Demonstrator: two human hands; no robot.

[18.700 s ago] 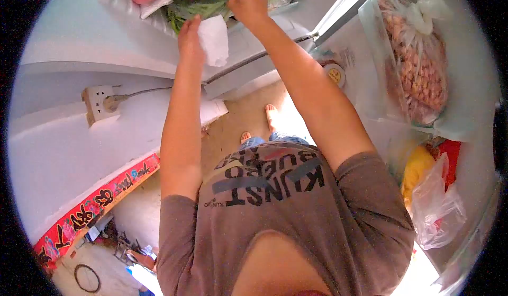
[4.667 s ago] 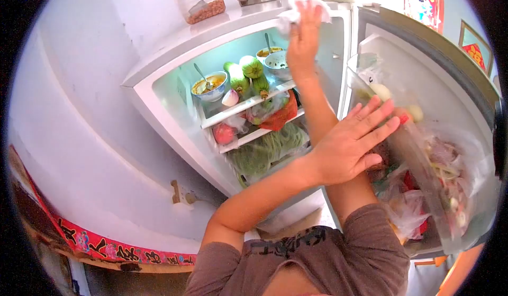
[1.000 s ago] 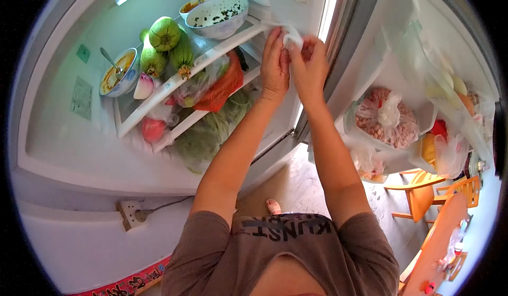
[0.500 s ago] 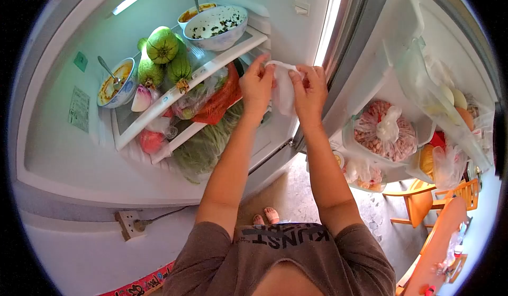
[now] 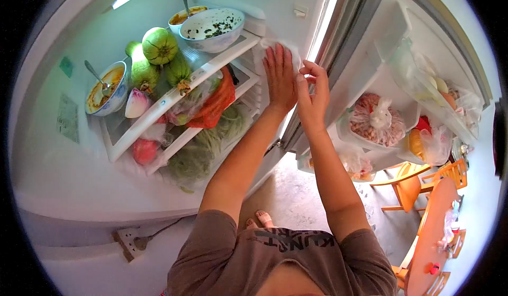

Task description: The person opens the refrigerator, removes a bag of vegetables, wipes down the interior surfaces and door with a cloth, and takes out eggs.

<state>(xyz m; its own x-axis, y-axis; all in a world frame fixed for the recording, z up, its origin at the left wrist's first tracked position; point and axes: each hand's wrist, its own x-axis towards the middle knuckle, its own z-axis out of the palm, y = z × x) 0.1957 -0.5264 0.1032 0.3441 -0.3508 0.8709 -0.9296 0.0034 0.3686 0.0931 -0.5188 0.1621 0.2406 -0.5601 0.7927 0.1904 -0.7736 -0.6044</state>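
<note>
White cloth (image 5: 295, 55) spread on the inner side wall of the refrigerator (image 5: 286, 10), under the left hand (image 5: 280, 79): palm flat, fingers extended. Right hand (image 5: 314, 90) at cloth's right edge, fingers bent; pinch cannot be determined. Speckled bowl (image 5: 212, 30) nearby, on upper shelf (image 5: 185, 87).

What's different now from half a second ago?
The left hand moved right, from pinching the white cloth to lying flat over it, apparently against the fridge's inner side wall. The right hand is by its edge; whether it let go is unclear. Green gourds and bowls stayed put.
</note>
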